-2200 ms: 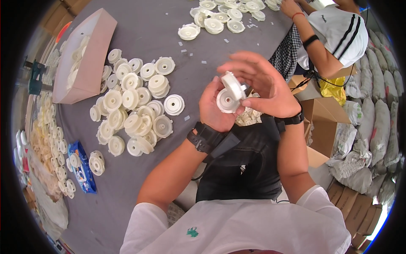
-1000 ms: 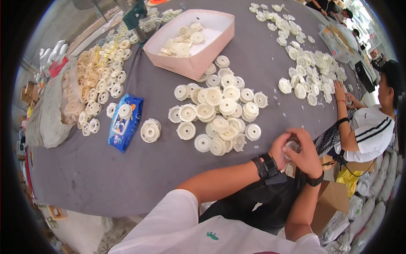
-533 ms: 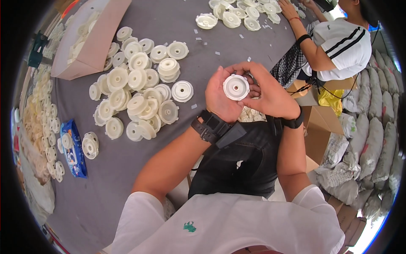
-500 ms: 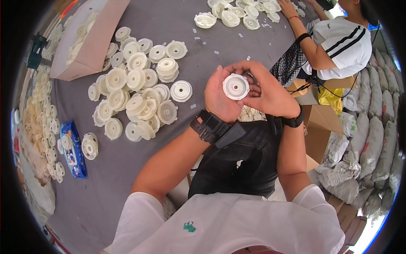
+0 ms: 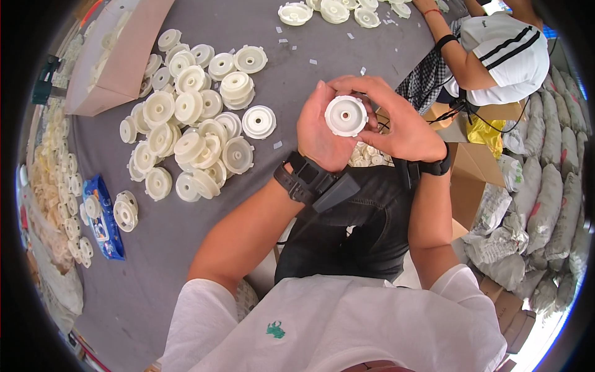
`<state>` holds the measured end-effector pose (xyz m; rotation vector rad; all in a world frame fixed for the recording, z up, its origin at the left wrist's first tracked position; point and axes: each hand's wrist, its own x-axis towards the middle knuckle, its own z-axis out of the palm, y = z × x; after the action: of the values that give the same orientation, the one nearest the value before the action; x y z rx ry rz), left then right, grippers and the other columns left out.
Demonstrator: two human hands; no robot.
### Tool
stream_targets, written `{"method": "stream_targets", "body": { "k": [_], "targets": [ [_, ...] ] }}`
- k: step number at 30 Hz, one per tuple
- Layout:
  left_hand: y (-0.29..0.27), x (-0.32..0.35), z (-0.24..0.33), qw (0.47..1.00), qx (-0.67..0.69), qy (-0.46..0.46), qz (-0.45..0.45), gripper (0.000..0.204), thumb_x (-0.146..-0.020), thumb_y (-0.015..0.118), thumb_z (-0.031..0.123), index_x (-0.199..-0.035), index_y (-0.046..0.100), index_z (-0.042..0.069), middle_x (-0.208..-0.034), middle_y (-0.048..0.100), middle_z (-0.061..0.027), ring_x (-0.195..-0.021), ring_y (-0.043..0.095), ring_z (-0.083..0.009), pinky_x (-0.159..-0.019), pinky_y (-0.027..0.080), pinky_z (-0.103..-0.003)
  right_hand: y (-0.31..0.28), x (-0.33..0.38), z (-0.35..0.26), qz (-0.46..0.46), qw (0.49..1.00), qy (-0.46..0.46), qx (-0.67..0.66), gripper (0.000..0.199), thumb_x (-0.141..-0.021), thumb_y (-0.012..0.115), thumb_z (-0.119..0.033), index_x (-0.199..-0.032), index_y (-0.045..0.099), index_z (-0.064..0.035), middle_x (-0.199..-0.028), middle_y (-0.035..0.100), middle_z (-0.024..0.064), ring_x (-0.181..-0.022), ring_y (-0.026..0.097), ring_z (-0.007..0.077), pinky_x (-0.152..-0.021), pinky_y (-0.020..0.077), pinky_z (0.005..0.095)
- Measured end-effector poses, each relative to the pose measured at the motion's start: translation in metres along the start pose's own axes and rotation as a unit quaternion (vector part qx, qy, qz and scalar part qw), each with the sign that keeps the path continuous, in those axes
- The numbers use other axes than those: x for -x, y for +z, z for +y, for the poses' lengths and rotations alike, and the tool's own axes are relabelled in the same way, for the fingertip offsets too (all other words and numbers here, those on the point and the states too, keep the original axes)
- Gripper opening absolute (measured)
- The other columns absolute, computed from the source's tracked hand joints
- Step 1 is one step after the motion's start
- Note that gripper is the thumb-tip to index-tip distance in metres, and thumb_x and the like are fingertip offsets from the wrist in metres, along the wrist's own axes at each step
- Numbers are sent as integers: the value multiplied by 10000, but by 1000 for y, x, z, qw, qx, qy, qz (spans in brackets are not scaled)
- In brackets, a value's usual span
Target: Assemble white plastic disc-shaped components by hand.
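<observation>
Between my two hands is a round white plastic disc (image 5: 337,120) with a small central hole and little tabs on its rim. My left hand (image 5: 317,133) cups it from the left, fingers behind it. My right hand (image 5: 403,124) curls round its right side, thumb at the lower edge. Both hands are closed on the disc above the table's edge. On the grey table (image 5: 260,204), to the left, lies a heap of similar white discs (image 5: 189,108), some stacked. The closest one, a disc (image 5: 259,122), lies apart at the heap's right side.
A pinkish open box (image 5: 118,77) holding discs stands at far left, and a blue wipes packet (image 5: 104,226) lies nearer. Another person (image 5: 489,62) sits at upper right by more discs (image 5: 334,10). A cardboard box (image 5: 472,180) and filled sacks (image 5: 545,204) stand to my right.
The disc has turned slightly between my hands. The view has shifted a little, so the table and heap appear farther left and higher.
</observation>
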<state>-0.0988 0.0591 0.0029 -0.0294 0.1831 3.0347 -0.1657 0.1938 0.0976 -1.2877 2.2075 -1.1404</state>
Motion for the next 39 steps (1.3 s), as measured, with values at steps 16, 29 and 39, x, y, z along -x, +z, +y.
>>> {"method": "stream_targets", "body": {
  "k": [16, 29, 39],
  "targets": [
    [3, -3, 0, 1000, -18, 11, -12, 519, -1077, 363, 482, -1266, 557, 39, -1099, 660, -156, -987, 660, -324, -829, 553, -475, -5, 1, 2, 0, 1000, 19, -14, 638, -738, 744, 4, -1349, 584, -86, -1231, 628, 54, -1077, 583, 224, -962, 469, 344],
    [7, 5, -2, 996, -38, -9, 78, 428, -1062, 461, 392, -1322, 498, 54, -1099, 595, -122, -1007, 603, -301, -816, 514, -445, -83, 10, 28, -58, 975, 178, 117, 683, -796, 798, -88, -1427, 538, -112, -1428, 538, 52, -1312, 524, 199, -1073, 453, 391],
    [3, 4, -5, 996, -46, -9, 71, 457, -1012, 501, 384, -1334, 490, 60, -1120, 599, -117, -972, 610, -285, -774, 501, -412, -56, -195, 98, 41, 953, 102, 281, 848, -709, 828, -171, -1482, 489, -255, -1512, 422, 197, -1295, 536, 423, -1033, 521, 477]
  ]
}}
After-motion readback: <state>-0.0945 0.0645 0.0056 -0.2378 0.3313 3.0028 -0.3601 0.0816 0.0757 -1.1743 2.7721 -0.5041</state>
